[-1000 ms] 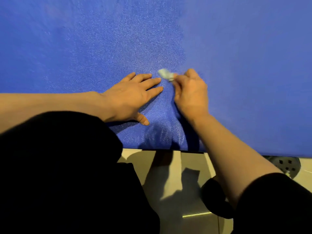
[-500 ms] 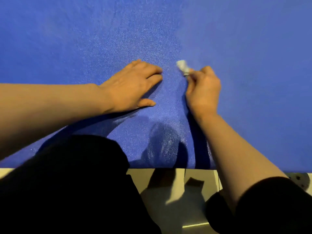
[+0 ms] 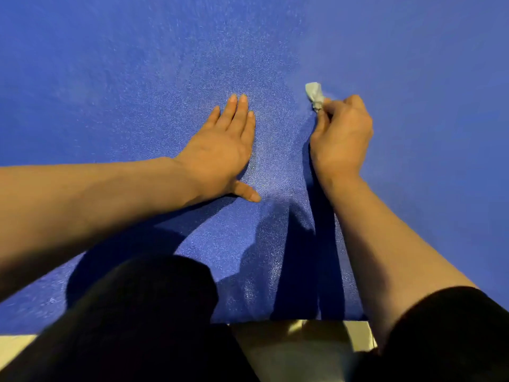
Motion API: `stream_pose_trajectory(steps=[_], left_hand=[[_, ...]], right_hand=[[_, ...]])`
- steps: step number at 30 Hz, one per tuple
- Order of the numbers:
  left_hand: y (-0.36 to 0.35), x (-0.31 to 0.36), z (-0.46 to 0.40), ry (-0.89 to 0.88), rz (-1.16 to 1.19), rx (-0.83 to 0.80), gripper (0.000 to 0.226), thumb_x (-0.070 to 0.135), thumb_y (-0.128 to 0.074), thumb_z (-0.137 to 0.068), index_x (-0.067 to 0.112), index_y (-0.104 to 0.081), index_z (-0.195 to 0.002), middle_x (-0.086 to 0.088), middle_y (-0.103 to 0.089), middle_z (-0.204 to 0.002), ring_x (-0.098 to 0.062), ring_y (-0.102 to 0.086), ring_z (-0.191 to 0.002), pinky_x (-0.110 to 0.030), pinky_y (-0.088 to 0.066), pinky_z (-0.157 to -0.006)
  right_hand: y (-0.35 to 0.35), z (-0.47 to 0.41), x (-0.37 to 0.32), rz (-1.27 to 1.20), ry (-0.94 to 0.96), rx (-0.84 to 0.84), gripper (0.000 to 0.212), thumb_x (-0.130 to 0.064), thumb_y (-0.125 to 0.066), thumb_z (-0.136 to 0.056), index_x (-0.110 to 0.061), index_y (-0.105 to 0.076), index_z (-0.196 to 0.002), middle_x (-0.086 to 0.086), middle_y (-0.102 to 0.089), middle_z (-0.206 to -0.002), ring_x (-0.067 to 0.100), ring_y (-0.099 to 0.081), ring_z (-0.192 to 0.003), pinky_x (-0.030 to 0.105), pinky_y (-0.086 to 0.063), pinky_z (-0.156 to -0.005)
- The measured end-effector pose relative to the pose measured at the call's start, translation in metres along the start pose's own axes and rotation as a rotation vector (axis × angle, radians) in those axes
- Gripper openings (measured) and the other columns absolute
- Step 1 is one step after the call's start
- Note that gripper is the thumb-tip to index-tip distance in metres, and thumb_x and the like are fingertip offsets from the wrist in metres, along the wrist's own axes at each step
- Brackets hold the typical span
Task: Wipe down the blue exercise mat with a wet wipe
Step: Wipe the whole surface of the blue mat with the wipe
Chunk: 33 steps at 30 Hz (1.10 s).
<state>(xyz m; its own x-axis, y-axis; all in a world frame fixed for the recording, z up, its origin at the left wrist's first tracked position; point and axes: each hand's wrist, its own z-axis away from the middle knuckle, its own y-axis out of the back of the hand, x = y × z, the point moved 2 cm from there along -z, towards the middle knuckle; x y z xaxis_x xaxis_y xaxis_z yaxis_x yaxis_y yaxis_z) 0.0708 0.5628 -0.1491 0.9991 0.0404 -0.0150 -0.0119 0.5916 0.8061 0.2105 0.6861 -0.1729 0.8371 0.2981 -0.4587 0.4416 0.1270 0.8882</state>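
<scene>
Count: one blue exercise mat (image 3: 413,64), one wet wipe (image 3: 314,95), two bare hands, both forearms in view.
Mat: spread flat, filling most of the view; near edge running along the bottom, pale floor (image 3: 303,351) below it.
Mat surface: speckled sheen in the middle band between and beyond the hands; duller blue at far right.
Left hand (image 3: 220,150): laid palm-down on the mat, fingers straight and close together, thumb splayed toward the near edge; nothing held.
Right hand (image 3: 341,133): fingers curled tight, pinching the wipe at its near end.
Wipe: small, crumpled, pale grey-white; sticking out beyond the fingertips, on or just above the mat, to the right of the left hand's fingertips and apart from them.
Clothing: black sleeves (image 3: 454,332) at both lower corners.
</scene>
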Motion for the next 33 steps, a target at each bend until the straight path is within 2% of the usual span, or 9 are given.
stream_pose_trajectory(steps=[2,8,14,17,20,23,27,30,33], left_hand=[[-0.002,-0.001,0.0,-0.004,-0.006,-0.007,0.135,0.083,-0.045,-0.067,-0.009,0.015,-0.146,-0.031,0.021,-0.153,-0.043,0.016,-0.144,-0.05,0.001,-0.12],[0.001,-0.002,-0.003,-0.019,0.009,0.033,0.137,0.086,-0.036,-0.063,-0.012,0.014,-0.145,-0.035,0.019,-0.152,-0.046,0.015,-0.144,-0.053,-0.001,-0.12],[0.002,-0.003,-0.001,-0.024,-0.013,0.034,0.135,0.086,-0.036,-0.067,-0.011,0.015,-0.146,-0.034,0.02,-0.152,-0.046,0.016,-0.143,-0.052,-0.002,-0.12],[0.001,-0.008,0.001,-0.064,0.024,0.165,0.135,0.09,-0.028,-0.062,-0.013,-0.011,-0.147,-0.037,-0.007,-0.153,-0.047,-0.01,-0.145,-0.054,-0.013,-0.118],[-0.005,-0.02,-0.004,-0.118,0.068,0.393,0.107,0.08,-0.03,-0.074,-0.007,-0.052,-0.13,-0.031,-0.047,-0.138,-0.044,-0.049,-0.126,-0.06,-0.032,-0.107],[-0.004,-0.031,-0.011,-0.148,0.09,0.531,0.079,0.067,-0.046,-0.081,-0.001,-0.061,-0.118,-0.023,-0.058,-0.126,-0.039,-0.059,-0.109,-0.061,-0.034,-0.105],[-0.005,-0.031,-0.016,-0.125,0.13,0.594,0.056,0.051,-0.044,-0.089,0.004,-0.062,-0.113,-0.016,-0.06,-0.123,-0.036,-0.059,-0.098,-0.059,-0.036,-0.105],[-0.004,-0.036,-0.021,-0.097,0.185,0.592,0.054,0.043,-0.039,-0.092,0.004,-0.057,-0.124,-0.013,-0.055,-0.132,-0.035,-0.056,-0.108,-0.059,-0.032,-0.108],[-0.002,-0.044,-0.031,-0.086,0.205,0.613,0.059,0.042,-0.038,-0.093,0.002,-0.048,-0.137,-0.015,-0.045,-0.145,-0.035,-0.045,-0.129,-0.056,-0.028,-0.113]], right_hand=[[-0.002,0.006,-0.011,-0.024,-0.024,0.02,0.023,-0.012,-0.047,-0.096,-0.002,-0.067,-0.1,0.016,-0.055,-0.101,0.031,-0.053,-0.083,0.034,-0.034,-0.068],[-0.017,0.019,-0.031,-0.027,0.365,-0.114,0.024,-0.014,-0.048,-0.092,0.001,-0.065,-0.087,0.015,-0.049,-0.078,0.033,-0.048,-0.064,0.041,-0.042,-0.053],[-0.012,-0.041,-0.02,0.072,0.048,-0.004,0.026,-0.014,-0.044,-0.098,-0.001,-0.066,-0.099,0.019,-0.054,-0.104,0.037,-0.052,-0.086,0.027,-0.017,-0.061],[-0.019,-0.019,-0.034,0.037,0.15,0.048,0.025,-0.013,-0.044,-0.097,0.0,-0.066,-0.095,0.019,-0.053,-0.094,0.037,-0.052,-0.078,0.03,-0.021,-0.061],[-0.025,0.011,-0.042,-0.064,0.365,-0.041,0.022,-0.01,-0.048,-0.093,0.002,-0.067,-0.095,0.016,-0.05,-0.079,0.034,-0.049,-0.065,0.038,-0.037,-0.052],[-0.026,-0.016,-0.041,0.02,0.432,-0.064,0.014,-0.004,-0.053,-0.087,0.001,-0.065,-0.087,0.018,-0.05,-0.078,0.036,-0.048,-0.062,0.039,-0.037,-0.049],[-0.025,-0.075,-0.045,0.166,0.196,-0.022,0.018,-0.005,-0.045,-0.094,-0.001,-0.063,-0.093,0.018,-0.052,-0.104,0.037,-0.053,-0.086,0.032,-0.021,-0.062],[-0.022,-0.067,-0.059,0.214,0.178,0.011,0.015,0.0,-0.047,-0.093,0.0,-0.061,-0.099,0.017,-0.053,-0.108,0.034,-0.053,-0.089,0.029,-0.019,-0.062],[-0.028,-0.03,-0.065,0.162,0.365,0.012,0.014,0.008,-0.063,-0.079,0.004,-0.063,-0.093,0.02,-0.056,-0.088,0.034,-0.055,-0.074,0.03,-0.026,-0.06]])
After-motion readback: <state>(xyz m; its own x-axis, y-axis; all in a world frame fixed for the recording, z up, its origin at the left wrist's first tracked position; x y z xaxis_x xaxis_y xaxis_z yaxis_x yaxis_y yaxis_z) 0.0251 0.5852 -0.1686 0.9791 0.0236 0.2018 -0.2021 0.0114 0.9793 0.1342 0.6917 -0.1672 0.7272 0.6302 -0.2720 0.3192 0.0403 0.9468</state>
